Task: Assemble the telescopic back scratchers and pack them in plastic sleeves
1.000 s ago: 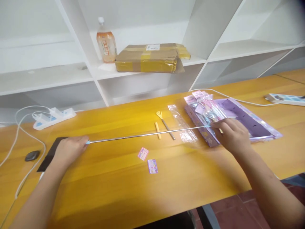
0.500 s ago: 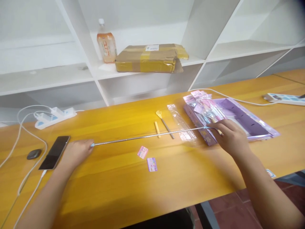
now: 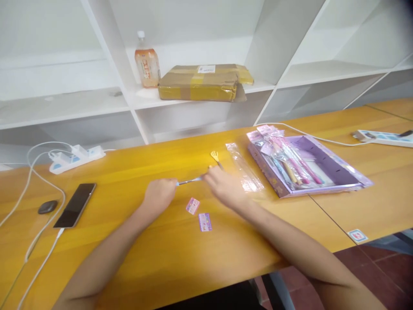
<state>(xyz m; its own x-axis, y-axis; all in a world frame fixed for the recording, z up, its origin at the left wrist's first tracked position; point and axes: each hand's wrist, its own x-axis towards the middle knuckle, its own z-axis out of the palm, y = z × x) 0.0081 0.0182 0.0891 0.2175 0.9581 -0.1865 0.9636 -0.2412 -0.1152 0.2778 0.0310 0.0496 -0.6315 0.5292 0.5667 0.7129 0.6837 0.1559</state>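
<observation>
A thin metal rod (image 3: pixel 189 181) with light blue ends spans the short gap between my two hands above the table. My left hand (image 3: pixel 160 196) is closed round its left end. The right end is in the closed fingers of my right hand (image 3: pixel 222 185). Just beyond my right hand lies a small yellow claw-shaped head (image 3: pixel 214 155) on a dark stick, partly hidden by the hand. Two small cards, one pink (image 3: pixel 192 206) and one purple (image 3: pixel 204 222), lie flat below the rod. A clear plastic sleeve (image 3: pixel 245 168) rests to the right.
A purple tray (image 3: pixel 342 168) with several wrapped sticks (image 3: pixel 290 159) stands at the right. On the left are a phone (image 3: pixel 75 205), a black mouse-like object (image 3: pixel 47 207), cables and a power strip (image 3: pixel 77 159). A bottle (image 3: pixel 147 66) and cardboard box (image 3: pixel 200 82) occupy the shelf.
Both hands have moved inward towards each other, and the long rod between them is now much shorter. My right hand has left the tray's side and partly covers the yellow-headed stick.
</observation>
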